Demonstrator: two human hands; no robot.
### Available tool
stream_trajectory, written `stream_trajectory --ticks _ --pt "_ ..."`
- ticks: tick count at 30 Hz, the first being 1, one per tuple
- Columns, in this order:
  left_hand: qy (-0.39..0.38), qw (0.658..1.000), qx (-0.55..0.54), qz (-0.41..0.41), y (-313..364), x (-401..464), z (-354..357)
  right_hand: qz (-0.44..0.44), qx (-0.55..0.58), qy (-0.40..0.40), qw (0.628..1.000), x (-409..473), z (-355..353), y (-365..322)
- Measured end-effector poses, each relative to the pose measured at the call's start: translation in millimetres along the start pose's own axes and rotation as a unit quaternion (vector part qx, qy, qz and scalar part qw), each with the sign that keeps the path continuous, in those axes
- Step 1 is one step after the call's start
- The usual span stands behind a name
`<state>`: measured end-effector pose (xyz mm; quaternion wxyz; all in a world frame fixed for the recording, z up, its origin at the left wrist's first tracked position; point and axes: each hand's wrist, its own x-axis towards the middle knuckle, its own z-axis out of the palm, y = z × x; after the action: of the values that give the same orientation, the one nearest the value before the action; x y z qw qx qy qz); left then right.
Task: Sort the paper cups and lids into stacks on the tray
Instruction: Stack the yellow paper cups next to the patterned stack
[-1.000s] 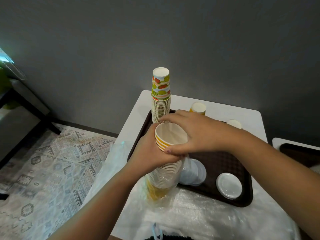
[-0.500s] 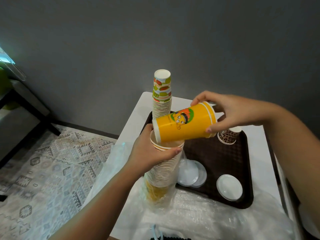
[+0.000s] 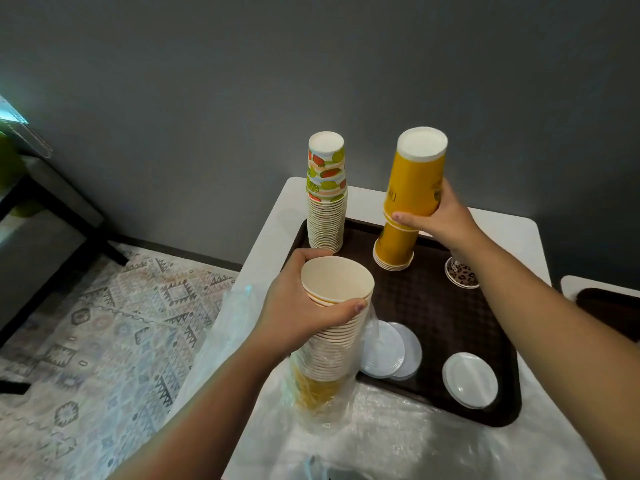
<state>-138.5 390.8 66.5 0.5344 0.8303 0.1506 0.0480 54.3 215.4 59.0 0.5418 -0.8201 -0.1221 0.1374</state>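
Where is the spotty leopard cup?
The leopard-print cup stands upside down at the far right of the brown tray, just behind the right forearm and right of the short yellow cup stack.

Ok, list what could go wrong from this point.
1. The right hand is lowering an upside-down yellow cup onto the short yellow stack; set crooked, it may topple the stack.
2. The tall fruit-print stack stands close by on the tray; a bump could knock it over.
3. The left hand holds a long bagged stack near its top, so the lower cups could slip out.
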Motion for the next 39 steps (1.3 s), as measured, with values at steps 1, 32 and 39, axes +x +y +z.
stream_trajectory --ticks 1,32,39 --pt "0.000 1.000 0.006 -0.001 0 0 0 0.010 0.010 0.019 1.000 7 2 8" --pt "-0.024 1.000 0.006 0.018 4 1 4 -0.156 -0.220 -0.228 0.935 -64 21 -61" --pt "-0.020 0.999 0.014 0.044 8 -9 10 -0.197 -0.318 -0.278 0.885 -100 34 -74"
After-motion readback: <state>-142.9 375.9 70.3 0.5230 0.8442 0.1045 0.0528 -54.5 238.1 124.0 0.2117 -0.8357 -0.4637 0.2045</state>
